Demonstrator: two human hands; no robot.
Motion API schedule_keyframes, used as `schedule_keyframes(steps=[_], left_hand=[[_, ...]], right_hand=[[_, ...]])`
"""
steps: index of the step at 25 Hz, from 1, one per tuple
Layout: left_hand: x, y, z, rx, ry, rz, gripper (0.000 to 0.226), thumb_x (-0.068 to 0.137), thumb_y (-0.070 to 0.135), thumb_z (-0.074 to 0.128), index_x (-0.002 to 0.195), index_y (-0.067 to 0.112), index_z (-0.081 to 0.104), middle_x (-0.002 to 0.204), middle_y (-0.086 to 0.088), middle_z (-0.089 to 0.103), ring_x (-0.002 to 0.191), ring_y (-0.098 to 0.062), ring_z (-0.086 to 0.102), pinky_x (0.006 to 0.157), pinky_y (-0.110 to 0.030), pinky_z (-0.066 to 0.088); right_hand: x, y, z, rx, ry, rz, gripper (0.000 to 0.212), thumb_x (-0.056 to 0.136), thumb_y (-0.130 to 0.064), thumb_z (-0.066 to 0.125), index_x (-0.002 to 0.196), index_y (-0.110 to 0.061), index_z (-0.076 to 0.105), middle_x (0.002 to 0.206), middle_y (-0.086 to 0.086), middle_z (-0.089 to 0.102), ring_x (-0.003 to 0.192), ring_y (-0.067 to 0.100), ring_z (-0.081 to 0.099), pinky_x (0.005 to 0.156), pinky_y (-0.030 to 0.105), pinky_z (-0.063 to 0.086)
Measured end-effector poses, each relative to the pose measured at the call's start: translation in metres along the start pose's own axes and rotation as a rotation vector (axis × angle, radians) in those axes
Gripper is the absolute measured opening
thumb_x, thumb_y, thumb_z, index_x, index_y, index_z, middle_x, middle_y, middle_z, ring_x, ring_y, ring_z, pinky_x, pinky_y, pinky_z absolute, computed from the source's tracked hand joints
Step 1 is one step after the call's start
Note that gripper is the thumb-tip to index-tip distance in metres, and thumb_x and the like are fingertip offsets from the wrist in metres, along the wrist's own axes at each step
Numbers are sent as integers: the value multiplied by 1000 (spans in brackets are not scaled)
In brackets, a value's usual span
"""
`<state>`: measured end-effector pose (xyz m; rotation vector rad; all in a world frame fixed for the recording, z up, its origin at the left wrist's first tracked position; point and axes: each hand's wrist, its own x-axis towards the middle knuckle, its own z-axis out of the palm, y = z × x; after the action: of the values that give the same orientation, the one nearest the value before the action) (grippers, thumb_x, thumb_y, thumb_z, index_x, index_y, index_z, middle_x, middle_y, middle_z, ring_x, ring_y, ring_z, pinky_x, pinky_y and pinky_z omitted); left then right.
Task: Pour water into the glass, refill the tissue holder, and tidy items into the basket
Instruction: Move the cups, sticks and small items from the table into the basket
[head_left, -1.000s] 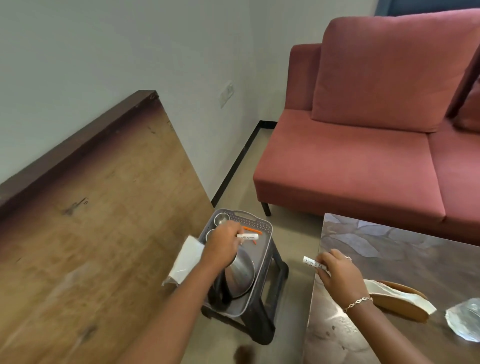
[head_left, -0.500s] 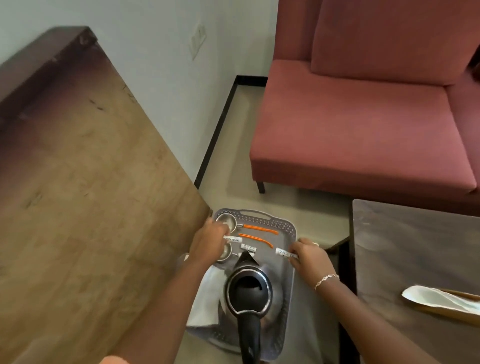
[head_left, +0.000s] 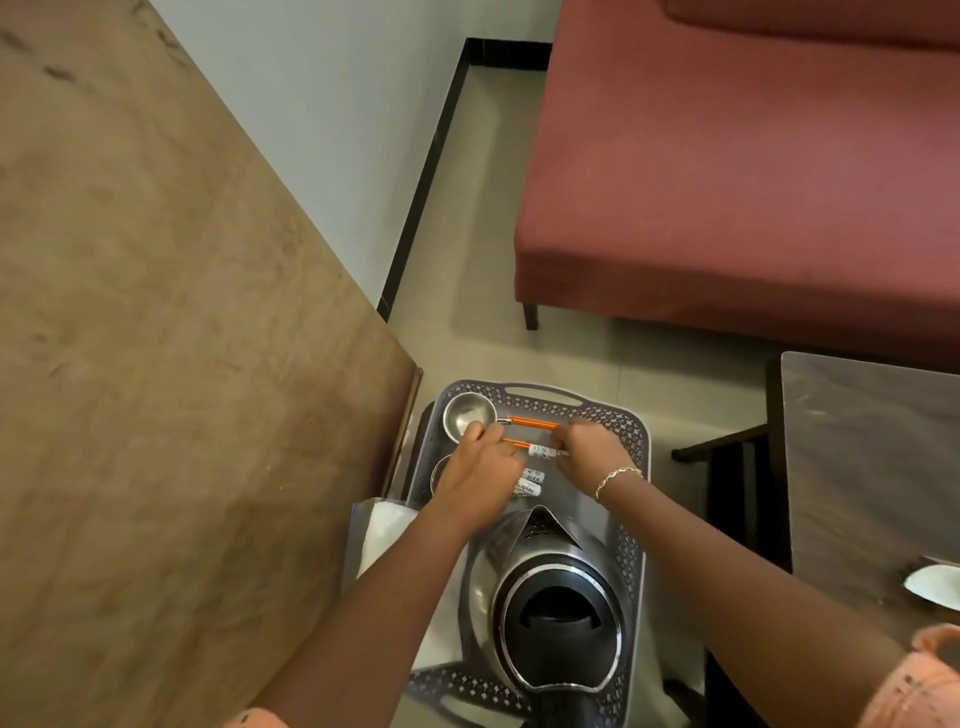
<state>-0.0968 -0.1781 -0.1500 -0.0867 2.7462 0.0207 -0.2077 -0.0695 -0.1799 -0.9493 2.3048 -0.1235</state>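
A grey perforated basket (head_left: 626, 431) holds a steel kettle (head_left: 540, 566) with a black lid, two small steel measuring cups (head_left: 469, 413) with orange handles, and white labelled tubes (head_left: 530, 486). My right hand (head_left: 589, 452) reaches into the basket's far half and pinches another white tube (head_left: 543, 451) just above the floor of the basket. My left hand (head_left: 483, 467) is beside it, fingers bent down by the cups' handles; what they touch is hidden. A white tissue pack (head_left: 384, 525) lies against the basket's left side.
A large wooden board (head_left: 182, 312) leans along the left. A red sofa (head_left: 727, 208) stands behind. At the right is a dark table (head_left: 872, 457), with the wooden tissue holder (head_left: 935, 584) showing at the frame edge.
My right hand has carried its white tube from the table over into the basket. My left hand has dropped lower among the cups, and my view has tilted down over the basket.
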Motion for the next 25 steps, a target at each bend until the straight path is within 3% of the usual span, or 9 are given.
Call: schedule_keyframes(steps=[4,7,16,22,25], left_hand=[[9,3,13,57,-17,57,21,84,9,49,98,11,64,100,-3,68,107,-24,50,93,-35,34],[17,8,25,23,-131,52,22,86,6,49,101,6,64,103,-8,67,112,-28,45,95,-38,29],[29,12,27,114,-192,52,24,89,13,47,106,12,64,112,-6,65,118,-28,42,104,-43,23],[20,10,14,57,-89,-52,22,93,24,44,108,16,59,116,-1,62,115,-22,45,98,-40,25],[6,7,-6,-189,37,-220,25,93,36,47,102,19,63,109,1,66,109,-20,50,93,-36,26]], right_hand=[[18,-8,9,-52,-62,-46,25,88,-24,54,108,-10,60,112,13,56,103,32,58,81,35,46],[24,-6,16,-96,-53,-68,27,87,-30,58,106,-11,61,113,12,57,103,31,58,79,35,46],[26,-4,26,-105,12,-187,24,86,-1,48,108,-5,57,112,16,55,99,34,59,74,35,46],[2,21,11,8,138,-133,25,84,0,48,108,-6,57,111,16,54,96,37,59,77,38,48],[-34,37,-1,26,216,-133,25,84,-2,50,109,-5,57,111,16,53,93,38,58,72,41,48]])
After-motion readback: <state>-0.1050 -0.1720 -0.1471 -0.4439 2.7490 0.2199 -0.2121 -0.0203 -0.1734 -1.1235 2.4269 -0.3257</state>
